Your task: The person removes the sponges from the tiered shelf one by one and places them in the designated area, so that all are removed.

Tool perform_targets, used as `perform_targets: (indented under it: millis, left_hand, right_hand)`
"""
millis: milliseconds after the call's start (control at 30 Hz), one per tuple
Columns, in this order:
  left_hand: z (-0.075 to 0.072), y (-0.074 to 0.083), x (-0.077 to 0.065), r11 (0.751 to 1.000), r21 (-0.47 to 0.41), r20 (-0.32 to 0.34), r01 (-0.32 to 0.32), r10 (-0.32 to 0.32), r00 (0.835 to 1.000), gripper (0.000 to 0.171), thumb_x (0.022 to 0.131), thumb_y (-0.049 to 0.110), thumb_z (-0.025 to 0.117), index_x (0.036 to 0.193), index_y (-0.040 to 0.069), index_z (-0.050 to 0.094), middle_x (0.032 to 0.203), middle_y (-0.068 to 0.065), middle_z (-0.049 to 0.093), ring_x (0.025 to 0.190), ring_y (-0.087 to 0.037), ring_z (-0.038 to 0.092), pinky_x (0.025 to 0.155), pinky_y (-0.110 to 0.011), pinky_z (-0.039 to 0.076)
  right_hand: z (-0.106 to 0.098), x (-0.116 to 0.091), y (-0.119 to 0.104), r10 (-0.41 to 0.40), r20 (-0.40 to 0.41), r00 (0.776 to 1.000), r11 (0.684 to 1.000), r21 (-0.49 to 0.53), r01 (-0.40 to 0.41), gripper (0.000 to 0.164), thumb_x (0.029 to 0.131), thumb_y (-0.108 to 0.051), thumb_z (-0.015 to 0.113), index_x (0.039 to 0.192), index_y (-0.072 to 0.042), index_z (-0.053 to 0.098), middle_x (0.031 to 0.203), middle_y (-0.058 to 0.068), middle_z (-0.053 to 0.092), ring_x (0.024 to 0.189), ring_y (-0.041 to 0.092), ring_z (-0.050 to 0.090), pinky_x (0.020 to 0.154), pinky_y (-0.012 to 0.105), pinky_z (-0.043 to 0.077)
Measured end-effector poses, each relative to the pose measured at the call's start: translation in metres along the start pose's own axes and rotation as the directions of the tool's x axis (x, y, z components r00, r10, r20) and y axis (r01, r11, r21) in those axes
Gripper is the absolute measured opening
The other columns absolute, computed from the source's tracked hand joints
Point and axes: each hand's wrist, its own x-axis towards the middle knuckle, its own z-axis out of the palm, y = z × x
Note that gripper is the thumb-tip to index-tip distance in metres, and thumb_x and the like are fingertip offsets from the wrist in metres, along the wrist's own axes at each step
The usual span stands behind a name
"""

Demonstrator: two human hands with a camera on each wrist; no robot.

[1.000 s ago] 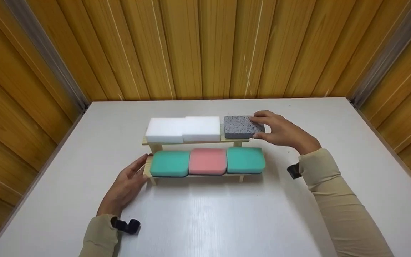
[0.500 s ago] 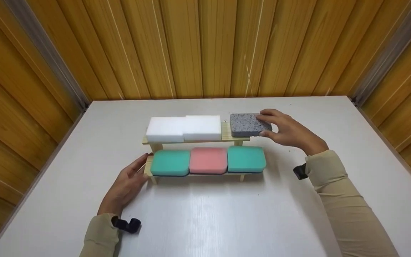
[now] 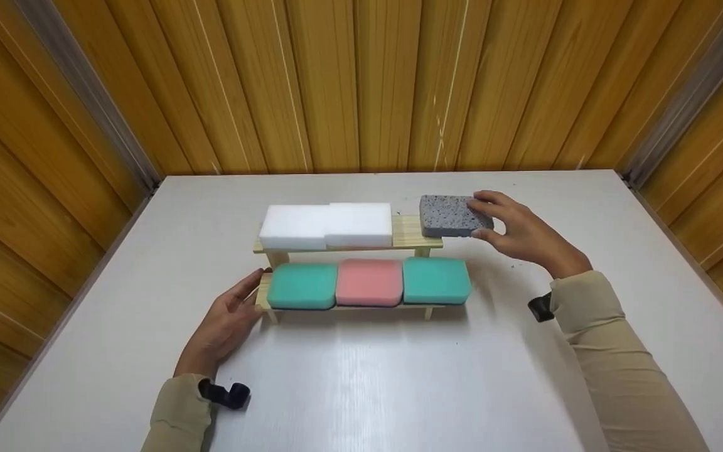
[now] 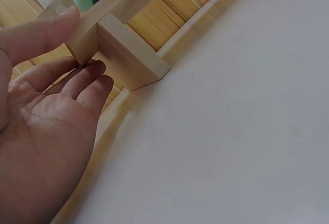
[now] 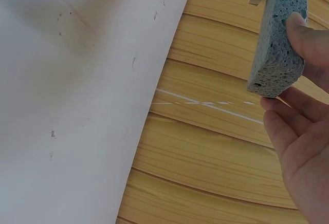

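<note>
The right hand (image 3: 521,232) is pinching the right end of the grey block (image 3: 450,215) between thumb and fingers. The block's long axis is running left to right, roughly along the wooden rack (image 3: 407,231), with one short end pointing left toward the white blocks (image 3: 327,226). Its left part is overlapping the right end of the far, higher board, while most of it is jutting past that edge; whether it is touching the board I cannot tell. A strip of bare board is separating it from the white blocks, and open white table (image 3: 587,207) is stretching beyond the hand to the right. On the near board, two green sponges (image 3: 303,285) are flanking a pink sponge (image 3: 369,281), the right one overhanging the board's end. The left hand (image 3: 226,317) is gripping that board's left end, thumb on top.
</note>
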Motion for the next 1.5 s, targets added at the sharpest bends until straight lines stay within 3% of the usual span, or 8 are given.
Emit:
perform_targets:
  millis: [333, 733, 1200, 1500]
  left_hand:
    - [0.0, -0.001, 0.001, 1.0, 0.023, -0.024, -0.021, 0.021, 0.999, 0.075, 0.089, -0.012, 0.054, 0.152, 0.0, 0.015, 0.16, -0.013, 0.017, 0.148, -0.027, 0.016, 0.11, -0.023, 0.04]
    - [0.0, 0.0, 0.001, 0.999, 0.011, -0.026, -0.033, 0.034, 0.999, 0.08, 0.087, -0.014, 0.055, 0.152, -0.003, 0.01, 0.161, -0.015, 0.009, 0.149, -0.028, 0.012, 0.109, -0.022, 0.039]
    - [-0.003, -0.001, -0.001, 0.999, -0.002, 0.02, -0.033, 0.033, 0.999, 0.078, 0.09, -0.01, 0.053, 0.153, -0.002, 0.007, 0.162, -0.015, 0.006, 0.149, -0.029, 0.008, 0.111, -0.022, 0.037]
    - [0.0, 0.001, 0.0, 0.999, 0.039, -0.021, -0.002, 0.003, 1.0, 0.076, 0.091, -0.007, 0.054, 0.153, 0.0, 0.011, 0.161, -0.015, 0.012, 0.149, -0.029, 0.012, 0.109, -0.02, 0.039]
  right_hand:
    - [0.001, -0.008, 0.013, 0.063, -0.043, 0.997, 0.998, 0.008, -0.063, 0.056, 0.09, -0.009, 0.066, 0.141, 0.002, 0.045, 0.148, 0.021, 0.037, 0.136, 0.041, 0.036, 0.111, 0.06, 0.033]
    - [0.003, -0.019, 0.033, 0.056, -0.096, 0.994, 0.998, 0.017, -0.054, 0.054, 0.09, -0.011, 0.067, 0.138, 0.004, 0.047, 0.146, 0.023, 0.039, 0.135, 0.044, 0.036, 0.109, 0.062, 0.033]
    - [0.017, -0.025, 0.055, 0.072, -0.035, 0.997, 0.997, 0.024, -0.071, 0.053, 0.091, -0.008, 0.064, 0.138, 0.007, 0.045, 0.146, 0.026, 0.036, 0.136, 0.046, 0.032, 0.11, 0.063, 0.03]
    - [0.026, -0.028, 0.066, 0.099, 0.019, 0.995, 0.994, 0.034, -0.1, 0.055, 0.092, -0.008, 0.062, 0.14, 0.007, 0.042, 0.148, 0.026, 0.034, 0.138, 0.047, 0.029, 0.111, 0.063, 0.028]
